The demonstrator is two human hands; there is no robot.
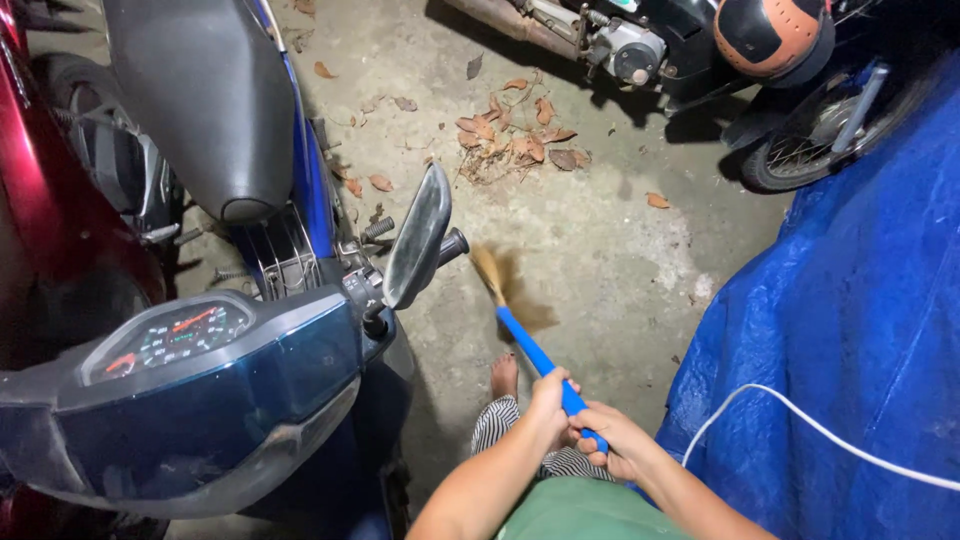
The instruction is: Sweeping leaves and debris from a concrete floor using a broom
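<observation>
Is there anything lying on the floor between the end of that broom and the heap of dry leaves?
Nothing visible does. Both hands, left hand and right hand, grip the blue broom. Between its bristles and the leaf pile lies only bare concrete floor. The blue scooter stands off to the left.

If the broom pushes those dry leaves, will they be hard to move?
Probably not. The dry leaves look thin and curled, so likely light and quick to scatter. They may crumble too. The broom, gripped by the left hand and right hand, looks soft-bristled.

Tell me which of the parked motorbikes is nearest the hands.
The blue motorbike, its dashboard and mirror just left of both hands gripping the blue broom. The red one stands beyond it, and the dark one is across the floor past the leaves.
</observation>
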